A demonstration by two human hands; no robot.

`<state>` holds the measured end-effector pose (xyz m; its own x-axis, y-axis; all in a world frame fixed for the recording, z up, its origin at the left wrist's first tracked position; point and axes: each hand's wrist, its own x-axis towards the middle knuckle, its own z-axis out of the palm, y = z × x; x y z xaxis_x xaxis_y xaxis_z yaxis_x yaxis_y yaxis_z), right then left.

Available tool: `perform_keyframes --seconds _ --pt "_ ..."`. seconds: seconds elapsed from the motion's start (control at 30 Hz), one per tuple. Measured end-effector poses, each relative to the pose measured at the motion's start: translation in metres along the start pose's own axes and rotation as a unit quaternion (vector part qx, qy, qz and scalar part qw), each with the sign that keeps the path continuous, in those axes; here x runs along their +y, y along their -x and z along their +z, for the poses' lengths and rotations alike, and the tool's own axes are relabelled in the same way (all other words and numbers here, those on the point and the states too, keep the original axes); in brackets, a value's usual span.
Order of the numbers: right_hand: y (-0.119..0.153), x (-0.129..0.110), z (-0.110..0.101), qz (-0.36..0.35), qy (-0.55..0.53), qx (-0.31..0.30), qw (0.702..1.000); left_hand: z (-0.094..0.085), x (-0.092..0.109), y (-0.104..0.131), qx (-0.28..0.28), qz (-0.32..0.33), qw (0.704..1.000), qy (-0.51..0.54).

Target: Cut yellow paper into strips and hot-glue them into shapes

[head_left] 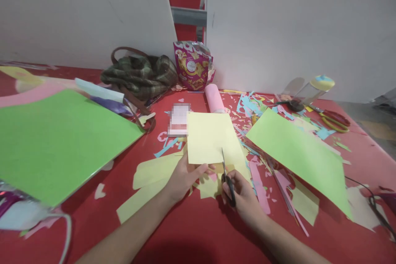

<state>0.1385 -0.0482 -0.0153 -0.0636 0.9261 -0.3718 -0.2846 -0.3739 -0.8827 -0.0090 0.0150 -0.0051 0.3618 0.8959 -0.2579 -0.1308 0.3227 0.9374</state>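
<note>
My left hand (187, 177) grips the lower left part of a pale yellow sheet of paper (206, 136), some of its fingers hidden beneath it. Held above the table, the sheet has its lower edge toward me. My right hand (243, 198) is closed round the dark handles of a pair of scissors (228, 181). Their blades point away from me and lie at the sheet's lower right edge, one blade over the paper. Under my hands are yellow paper scraps (156, 173) on the red table (185, 231).
Green sheets lie left (68, 140) and right (305, 156). A pink roll (213, 98), a snack bag (193, 66) and a plaid bag (142, 74) stand behind. Right are a clear bottle (314, 93), larger scissors (335, 121) and coloured scraps (247, 105). A white cable (68, 227) is front left.
</note>
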Motion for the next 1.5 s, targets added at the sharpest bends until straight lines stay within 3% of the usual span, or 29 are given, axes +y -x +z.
perform_keyframes --seconds 0.1,0.2,0.3,0.47,0.73,1.13,1.5 --pt "0.001 0.003 0.0 0.002 0.023 -0.002 1.0 0.012 -0.007 -0.001 -0.018 -0.061 0.998 -0.01" --pt "0.002 0.005 0.001 0.003 0.034 -0.004 0.999 0.021 -0.009 -0.004 0.04 -0.056 0.998 0.003" --pt "0.002 0.007 0.002 0.03 0.015 -0.031 0.999 0.024 -0.005 -0.006 0.078 -0.062 0.994 -0.051" --pt "0.003 0.005 0.0 0.013 -0.012 -0.078 0.997 0.019 0.002 -0.004 0.068 -0.037 0.989 -0.124" --pt "0.005 -0.001 0.001 -0.017 -0.011 -0.089 0.996 0.019 0.006 0.002 0.051 -0.03 0.988 -0.143" --pt "0.006 0.003 0.004 0.003 -0.017 -0.052 0.998 0.013 0.011 0.003 0.029 -0.034 0.99 -0.134" --pt "0.005 -0.002 0.003 0.007 0.043 -0.058 0.997 0.001 0.019 0.003 0.028 0.002 0.975 -0.22"
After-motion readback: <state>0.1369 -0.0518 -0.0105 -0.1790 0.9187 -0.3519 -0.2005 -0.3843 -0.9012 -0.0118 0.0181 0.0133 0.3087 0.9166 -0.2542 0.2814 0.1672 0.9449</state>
